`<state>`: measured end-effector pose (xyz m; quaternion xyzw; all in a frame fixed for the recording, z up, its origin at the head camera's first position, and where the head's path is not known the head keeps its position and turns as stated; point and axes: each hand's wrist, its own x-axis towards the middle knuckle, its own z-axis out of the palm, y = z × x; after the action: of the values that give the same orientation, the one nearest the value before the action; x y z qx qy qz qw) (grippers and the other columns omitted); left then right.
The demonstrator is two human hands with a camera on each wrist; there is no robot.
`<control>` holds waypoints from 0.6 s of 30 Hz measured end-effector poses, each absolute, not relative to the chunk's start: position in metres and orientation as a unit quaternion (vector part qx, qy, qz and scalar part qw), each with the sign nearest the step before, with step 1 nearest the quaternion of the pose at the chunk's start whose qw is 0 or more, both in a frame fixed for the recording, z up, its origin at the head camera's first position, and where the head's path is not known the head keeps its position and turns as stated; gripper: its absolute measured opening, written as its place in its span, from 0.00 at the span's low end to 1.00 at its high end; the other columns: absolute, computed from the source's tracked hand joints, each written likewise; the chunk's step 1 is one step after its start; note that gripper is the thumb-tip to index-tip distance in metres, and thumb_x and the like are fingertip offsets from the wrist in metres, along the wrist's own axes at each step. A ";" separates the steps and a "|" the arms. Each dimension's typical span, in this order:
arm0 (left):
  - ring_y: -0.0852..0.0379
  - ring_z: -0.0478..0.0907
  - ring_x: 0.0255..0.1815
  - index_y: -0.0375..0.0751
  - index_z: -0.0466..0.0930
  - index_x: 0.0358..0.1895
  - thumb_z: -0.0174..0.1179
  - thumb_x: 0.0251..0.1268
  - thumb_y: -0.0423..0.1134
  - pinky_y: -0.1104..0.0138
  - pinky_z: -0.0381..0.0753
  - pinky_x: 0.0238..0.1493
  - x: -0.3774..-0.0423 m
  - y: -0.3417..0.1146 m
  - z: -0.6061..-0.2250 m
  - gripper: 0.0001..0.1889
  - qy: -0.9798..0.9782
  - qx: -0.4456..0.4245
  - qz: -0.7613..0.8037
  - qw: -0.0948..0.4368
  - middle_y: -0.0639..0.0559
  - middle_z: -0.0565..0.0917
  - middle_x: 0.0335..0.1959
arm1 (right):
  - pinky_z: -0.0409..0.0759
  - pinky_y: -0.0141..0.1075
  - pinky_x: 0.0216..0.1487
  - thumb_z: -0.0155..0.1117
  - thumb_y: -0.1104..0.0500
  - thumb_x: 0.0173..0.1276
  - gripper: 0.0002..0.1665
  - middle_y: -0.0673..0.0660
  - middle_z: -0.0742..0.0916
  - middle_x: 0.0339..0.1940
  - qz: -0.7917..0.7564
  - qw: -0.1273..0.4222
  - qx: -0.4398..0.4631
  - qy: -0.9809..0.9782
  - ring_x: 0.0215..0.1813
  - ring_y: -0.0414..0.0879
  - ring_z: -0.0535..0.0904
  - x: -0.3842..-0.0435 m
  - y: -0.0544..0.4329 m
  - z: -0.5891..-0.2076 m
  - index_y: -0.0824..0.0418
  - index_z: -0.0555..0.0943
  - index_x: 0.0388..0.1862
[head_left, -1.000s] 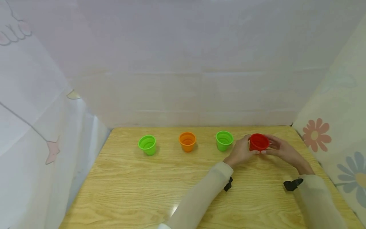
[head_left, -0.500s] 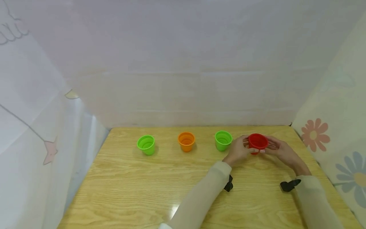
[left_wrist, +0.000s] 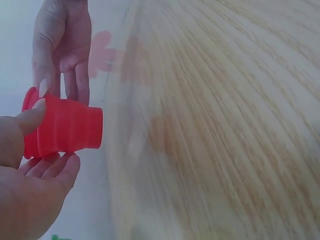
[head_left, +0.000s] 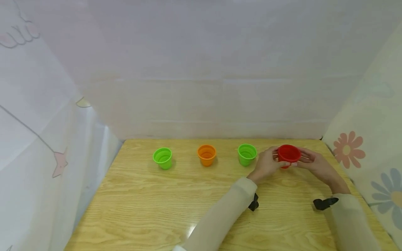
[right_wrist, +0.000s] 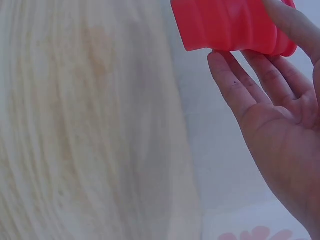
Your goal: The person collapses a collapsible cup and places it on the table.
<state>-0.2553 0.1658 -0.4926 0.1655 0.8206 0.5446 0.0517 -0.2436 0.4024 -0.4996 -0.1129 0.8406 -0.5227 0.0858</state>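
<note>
A red cup [head_left: 289,154] with stepped walls is upright at the right of the table, its mouth facing up. My left hand [head_left: 266,164] grips it from the left, and my right hand [head_left: 318,168] grips it from the right. Both thumbs meet near the rim on the near side, with the fingers round the far side. The left wrist view shows the red cup [left_wrist: 67,125] held just off the wood. Only part of the cup [right_wrist: 225,25] appears in the right wrist view. Just left of my left hand stands a green cup [head_left: 246,154].
An orange cup [head_left: 206,155] and another green cup [head_left: 162,158] stand farther left in the same row, mouths up. The wooden table [head_left: 150,209] ends at a pale sheet [head_left: 220,104] behind, with a flower-printed sheet [head_left: 373,139] along the right.
Between both hands, the red cup has shifted slightly right and looks a little higher. The head view has swayed slightly. The other cups stay in place.
</note>
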 end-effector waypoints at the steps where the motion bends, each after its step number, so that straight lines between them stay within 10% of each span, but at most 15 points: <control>1: 0.63 0.85 0.62 0.50 0.79 0.69 0.77 0.62 0.44 0.75 0.86 0.57 -0.254 0.166 -0.490 0.31 0.822 0.166 0.542 0.051 0.57 0.87 0.63 | 0.85 0.24 0.55 0.67 0.55 0.78 0.45 0.32 0.77 0.66 -0.525 0.084 -0.115 0.839 0.59 0.16 0.76 -0.242 0.403 -0.498 0.66 0.58 0.84; 18: 0.67 0.87 0.53 0.47 0.79 0.67 0.77 0.62 0.44 0.81 0.85 0.48 -0.227 0.131 -0.443 0.30 0.802 0.216 0.555 0.048 0.56 0.88 0.61 | 0.88 0.24 0.51 0.64 0.70 0.76 0.39 0.28 0.81 0.64 -0.578 0.044 -0.174 0.796 0.61 0.21 0.81 -0.214 0.380 -0.461 0.62 0.64 0.82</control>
<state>-0.2267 0.1305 -0.4432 0.2162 0.8020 0.5547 0.0475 -0.2141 0.3803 -0.4610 -0.1737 0.7961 -0.5780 0.0443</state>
